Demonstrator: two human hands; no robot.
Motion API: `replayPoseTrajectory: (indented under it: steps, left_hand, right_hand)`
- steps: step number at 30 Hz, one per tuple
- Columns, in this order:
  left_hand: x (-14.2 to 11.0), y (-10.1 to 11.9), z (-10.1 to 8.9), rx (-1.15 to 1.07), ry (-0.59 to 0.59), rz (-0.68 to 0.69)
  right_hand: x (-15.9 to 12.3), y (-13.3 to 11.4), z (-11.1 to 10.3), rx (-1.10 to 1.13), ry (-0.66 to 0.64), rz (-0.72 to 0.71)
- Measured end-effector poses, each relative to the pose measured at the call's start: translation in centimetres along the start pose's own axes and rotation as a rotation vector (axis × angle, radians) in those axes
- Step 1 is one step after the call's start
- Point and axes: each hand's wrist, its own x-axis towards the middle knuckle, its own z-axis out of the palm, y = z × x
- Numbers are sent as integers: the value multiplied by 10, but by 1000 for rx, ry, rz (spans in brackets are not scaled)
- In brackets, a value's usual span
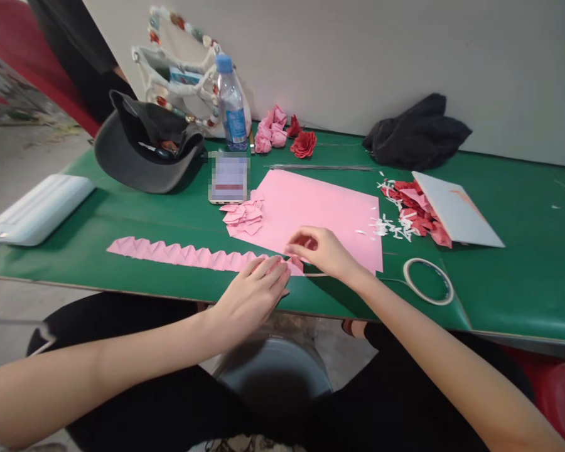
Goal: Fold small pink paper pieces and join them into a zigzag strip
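One pleated pink paper strip (pixel 179 254) lies along the near edge of the green table (pixel 522 301). Two hands hold its right end: left hand (pixel 249 301) curved closed over it, right hand (pixel 317 251) half-closed, fingertips pinching. One pink sheet (pixel 311 210) lies just beyond, with one pile of pink paper pieces (pixel 242 215) at its left corner. One tape roll (pixel 428 282) sits right of the right hand; one water bottle (pixel 231 103) and one black cap (pixel 141 154) stand farther back.

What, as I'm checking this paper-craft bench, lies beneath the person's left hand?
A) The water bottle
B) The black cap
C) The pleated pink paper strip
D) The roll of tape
C. The left hand rests over the right end of the pleated pink paper strip.
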Motion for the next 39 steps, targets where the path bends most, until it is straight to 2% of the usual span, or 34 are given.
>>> replayPoseTrajectory:
  steps: [3, 6, 10, 13, 15, 20, 23, 26, 30, 34, 36, 39]
  left_hand:
    - [-2, 0, 2, 8, 14, 4]
    - [-3, 0, 3, 8, 17, 12]
    - [-3, -1, 4, 2, 19, 8]
    - [-3, -2, 4, -4, 1, 9]
    - [-3, -2, 3, -12, -15, 8]
    - [-3, -2, 3, -57, -17, 7]
    - [-3, -3, 3, -95, -7, 8]
    - [-2, -5, 4, -117, -1, 25]
    - [-1, -5, 5, -131, -5, 47]
    - [0, -1, 4, -126, -63, 38]
    - [0, 0, 4, -113, -74, 36]
    - [1, 0, 3, -116, -81, 40]
  right_hand:
    - [32, -3, 9, -44, 124, -86]
    - [78, -1, 18, -112, 189, -160]
    - [134, 8, 28, -286, 182, -175]
    - [153, 14, 33, -352, 181, -147]
    - [155, 16, 34, -299, 208, -130]
    - [146, 13, 25, -30, 235, -91]
    - [131, 11, 9, 66, 273, -119]
    - [103, 10, -12, 105, 295, -139]
    - [43, 9, -32, 120, 157, -80]
    - [-10, 10, -34, 123, 38, 22]
    - [-21, 12, -31, 110, 26, 65]
    - [-21, 16, -28, 48, 19, 79]
